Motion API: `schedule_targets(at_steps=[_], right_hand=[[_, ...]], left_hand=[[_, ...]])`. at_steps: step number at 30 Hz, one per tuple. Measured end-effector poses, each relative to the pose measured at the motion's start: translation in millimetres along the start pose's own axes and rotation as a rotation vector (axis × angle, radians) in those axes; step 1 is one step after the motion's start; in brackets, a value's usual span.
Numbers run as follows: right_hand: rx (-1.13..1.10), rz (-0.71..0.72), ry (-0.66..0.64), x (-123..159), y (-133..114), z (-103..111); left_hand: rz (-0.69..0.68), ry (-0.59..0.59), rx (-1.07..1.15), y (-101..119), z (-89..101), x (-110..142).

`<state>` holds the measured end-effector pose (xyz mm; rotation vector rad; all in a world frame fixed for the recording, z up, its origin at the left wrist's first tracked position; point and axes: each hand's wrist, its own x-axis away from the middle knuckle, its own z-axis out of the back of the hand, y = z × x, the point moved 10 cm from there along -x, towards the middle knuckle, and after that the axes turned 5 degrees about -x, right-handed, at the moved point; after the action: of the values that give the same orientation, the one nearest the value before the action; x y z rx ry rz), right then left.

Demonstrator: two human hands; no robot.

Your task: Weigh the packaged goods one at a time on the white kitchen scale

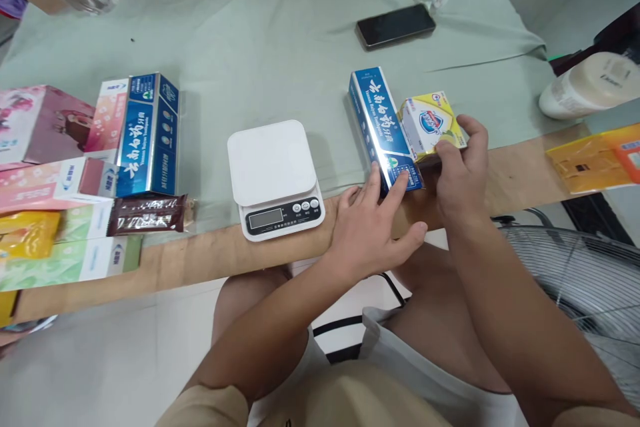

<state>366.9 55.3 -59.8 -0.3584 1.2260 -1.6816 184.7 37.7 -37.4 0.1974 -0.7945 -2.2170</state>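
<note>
Left fingers (383, 190): spread, resting on toothpaste box (385, 127).
Right fingers (457, 140): partly closed, gripping soap box's (427, 121) near corner.

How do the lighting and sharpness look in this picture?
Head view: soft light, faint shadow beside the white scale; bright glints on the brown wrapper; the white bottle near the right edge looks stretched and a bit soft.

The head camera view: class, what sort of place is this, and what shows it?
Probably a room in a home, though possibly a small workroom: a cloth covers the table, a phone and a toothpaste box lie on it, and a fan is close by.
</note>
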Motion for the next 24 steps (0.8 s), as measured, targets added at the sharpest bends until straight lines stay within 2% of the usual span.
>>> schedule_targets(at_steps=[3,5,7,9,12,15,17,18,21,24], right_hand=[[-0.217,-0.18,0.121,0.0,8.5,7.1],[-0.249,-0.163,0.197,-0.3,0.8,15.5],[-0.218,-0.024,0.294,0.9,-17.9,30.3],[-0.138,0.183,0.353,6.4,-46.2,39.9],[0.001,0.451,0.423,23.2,-92.8,37.3],[0.003,0.63,0.445,43.7,-135.9,16.2],[-0.057,0.684,0.378,54.8,-158.4,-6.4],[-0.073,0.676,0.324,58.4,-166.6,-19.7],[-0.056,0.592,0.101,66.0,-184.3,-66.6],[-0.057,0.536,-0.149,74.1,-204.3,-117.7]], left_hand=[[-0.01,-0.003,0.0,1.2,-1.2,1.0],[-0.016,0.03,0.012,0.6,0.5,2.6],[-0.008,0.108,0.006,-2.9,5.7,5.2],[0.021,0.193,-0.032,-9.0,11.4,9.6],[0.021,0.276,-0.066,-13.4,18.5,19.3],[-0.175,0.483,-0.026,1.6,44.3,40.9],[-0.326,0.681,0.01,9.3,71.7,65.3],[-0.358,0.758,0.019,7.0,85.4,76.6],[-0.253,0.885,-0.033,-25.5,127.1,100.0],[0.004,0.953,-0.129,-86.3,172.4,120.2]])
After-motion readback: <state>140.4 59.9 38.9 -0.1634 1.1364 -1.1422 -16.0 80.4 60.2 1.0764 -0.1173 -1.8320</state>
